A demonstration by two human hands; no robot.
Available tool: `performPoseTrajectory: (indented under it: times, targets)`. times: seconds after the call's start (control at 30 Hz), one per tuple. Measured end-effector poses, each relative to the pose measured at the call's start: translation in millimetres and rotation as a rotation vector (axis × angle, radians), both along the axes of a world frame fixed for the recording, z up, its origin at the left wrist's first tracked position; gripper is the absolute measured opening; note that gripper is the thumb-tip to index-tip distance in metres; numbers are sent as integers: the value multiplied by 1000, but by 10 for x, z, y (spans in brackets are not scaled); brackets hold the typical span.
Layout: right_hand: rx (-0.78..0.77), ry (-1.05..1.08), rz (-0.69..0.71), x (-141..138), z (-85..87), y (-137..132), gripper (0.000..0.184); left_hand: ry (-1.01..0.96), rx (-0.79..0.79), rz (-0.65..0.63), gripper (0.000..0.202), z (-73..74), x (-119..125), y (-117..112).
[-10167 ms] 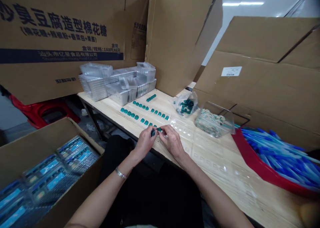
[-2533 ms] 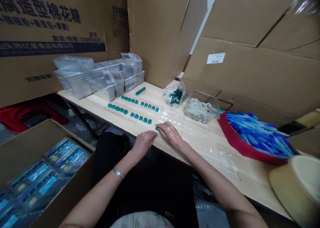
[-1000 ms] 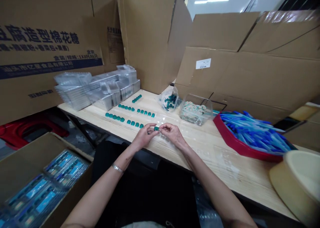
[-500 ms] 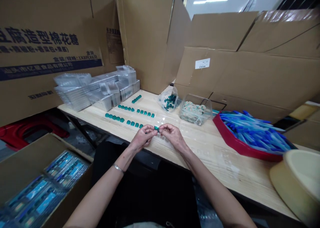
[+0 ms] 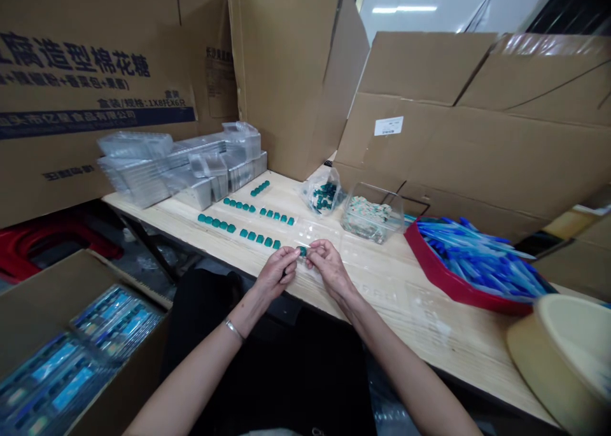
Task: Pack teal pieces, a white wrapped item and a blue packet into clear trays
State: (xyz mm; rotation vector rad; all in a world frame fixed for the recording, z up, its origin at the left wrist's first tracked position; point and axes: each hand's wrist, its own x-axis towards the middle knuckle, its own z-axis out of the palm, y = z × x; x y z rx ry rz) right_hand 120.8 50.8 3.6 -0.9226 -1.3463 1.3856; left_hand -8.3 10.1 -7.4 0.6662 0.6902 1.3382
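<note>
Behind worktop (image 5: 472,340), on cardboard box (image 5: 90,83): "造型棉花糖", "1X8托X6只"
Pinched between nearly closed left hand (image 5: 273,273) and right hand (image 5: 330,270): green piece (image 5: 302,251)

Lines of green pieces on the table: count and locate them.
5: near left line, near right line, middle left line, middle right line, far line. More may be hidden.

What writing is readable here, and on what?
Printed carton: "腐造型棉花糖", cut off left.
Same carton: "盒装", below it "盒装/规格:1X8托X6只".
Its bracketed line: "+香菜包+果酱)", otherwise blurred.
Its blue band: "食品有限公司", start blurred.
Too small or blurred: its lowest print, side panel, white label, boxed packs.
</note>
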Motion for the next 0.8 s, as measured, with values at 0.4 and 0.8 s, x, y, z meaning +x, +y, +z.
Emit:
performPoseTrajectory:
  times: [0.4, 0.8]
  targets:
    - [717, -559, 256, 271, 190, 79, 26, 82, -42, -45, 31, 20, -106, 52]
    - [619, -553, 292, 257, 238, 296, 21, 2, -37, -72, 30, 0, -223, 79]
